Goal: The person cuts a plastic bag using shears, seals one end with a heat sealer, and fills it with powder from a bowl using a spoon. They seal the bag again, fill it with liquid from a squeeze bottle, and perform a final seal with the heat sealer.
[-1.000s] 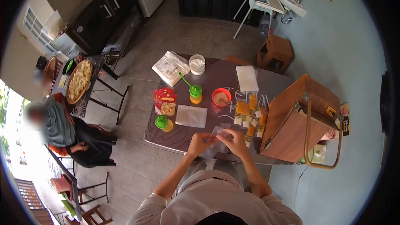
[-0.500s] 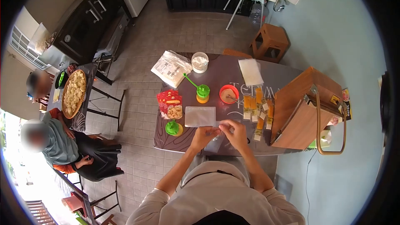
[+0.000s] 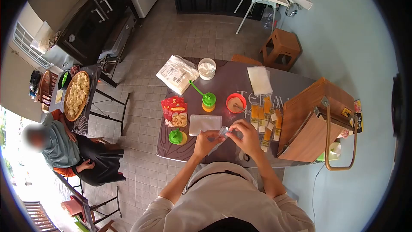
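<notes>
Between my two hands, near the front edge of the dark table (image 3: pixel 201 149), is a small clear plastic bag (image 3: pixel 223 132). My left hand (image 3: pixel 207 141) pinches one side of it, and my right hand (image 3: pixel 243 136) pinches the other. Just beyond my left hand lies a stack of clear plastic bags (image 3: pixel 205 124). A red bowl (image 3: pixel 236 103) holds pale powder and a spoon. Right of it lie several small packets with orange contents (image 3: pixel 258 112). Two green-capped bottles (image 3: pixel 209 99) and a red snack pouch (image 3: pixel 174 109) are to the left.
At the table's back are a white package (image 3: pixel 178 74), a white tub (image 3: pixel 207 68) and a pale stack of sheets (image 3: pixel 260 80). A wooden case (image 3: pixel 315 122) with a handle stands on the right. A seated person (image 3: pixel 64 146) is left, near a tray of pale food (image 3: pixel 77 96).
My hands have moved slightly apart, and the clear bag between them now shows raised and more open. The view has shifted slightly. A second person at the far left is no longer visible.
</notes>
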{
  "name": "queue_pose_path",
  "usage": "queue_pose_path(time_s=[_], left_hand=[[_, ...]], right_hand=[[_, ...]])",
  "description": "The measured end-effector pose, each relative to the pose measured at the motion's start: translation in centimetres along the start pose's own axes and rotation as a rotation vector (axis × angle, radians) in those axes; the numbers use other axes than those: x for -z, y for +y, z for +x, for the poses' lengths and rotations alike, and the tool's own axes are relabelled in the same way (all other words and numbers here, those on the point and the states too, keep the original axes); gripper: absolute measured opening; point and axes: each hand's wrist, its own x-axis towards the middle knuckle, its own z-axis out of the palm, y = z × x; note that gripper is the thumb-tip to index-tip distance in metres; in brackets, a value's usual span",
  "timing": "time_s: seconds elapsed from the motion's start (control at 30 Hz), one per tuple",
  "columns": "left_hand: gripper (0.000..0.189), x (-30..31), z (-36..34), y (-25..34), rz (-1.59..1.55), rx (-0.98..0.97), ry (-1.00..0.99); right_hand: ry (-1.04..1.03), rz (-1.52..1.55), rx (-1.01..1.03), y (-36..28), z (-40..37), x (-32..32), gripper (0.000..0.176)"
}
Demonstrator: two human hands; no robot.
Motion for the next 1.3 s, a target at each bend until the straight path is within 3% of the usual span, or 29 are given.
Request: queue_pose_path(time_s=[0.33, 0.47, 0.53, 0.73, 0.87, 0.93, 1.07, 1.13, 1.27, 1.3], left_hand=[[0.035, -0.1, 1.6, 0.7, 0.145, -0.047, -0.128], [0.039, -0.3, 0.9, -0.1, 0.101, -0.032, -0.050], [0.035, 0.4, 0.8, -1.4, 0.031, 0.067, -0.177], [0.016, 1.1, -0.1, -1.8, -0.197, 0.215, -0.157], [0.016, 0.9, -0.4, -2.7, -0.214, 0.269, -0.192], [0.023, 0.7, -0.3, -3.3, -0.623, 0.267, -0.256], [0.027, 1.8, -0.4, -3.5, -0.702, 0.286, -0.362], [0.035, 2.1, -0.5, -3.8, -0.760, 0.467, -0.417], [0.046, 1.9, -0.4, -2.3, -0.677, 0.469, -0.286], [0.051, 1.8, -0.1, -1.7, -0.357, 0.341, -0.188]], right_hand=[[-0.155, -0.177, 0.125, 0.5, 1.5, 1.6, 0.016], [-0.016, -0.023, -0.004, 1.7, 2.8, 1.7, 0.016], [0.047, -0.026, -0.012, 2.4, 3.2, 1.9, 0.016], [0.108, 0.024, -0.028, 3.6, 3.8, 2.5, 0.016], [0.115, 0.130, -0.157, 3.7, 3.8, 3.1, 0.016], [0.127, 0.146, -0.191, 3.5, 3.7, 3.2, 0.016], [0.168, 0.129, -0.186, 3.3, 3.5, 3.1, 0.018], [0.192, 0.072, -0.141, 3.8, 3.2, 2.8, 0.017], [0.296, -0.156, -0.088, 4.1, 2.9, 2.8, 0.014], [0.297, -0.157, -0.090, 3.7, 2.9, 2.9, 0.014]])
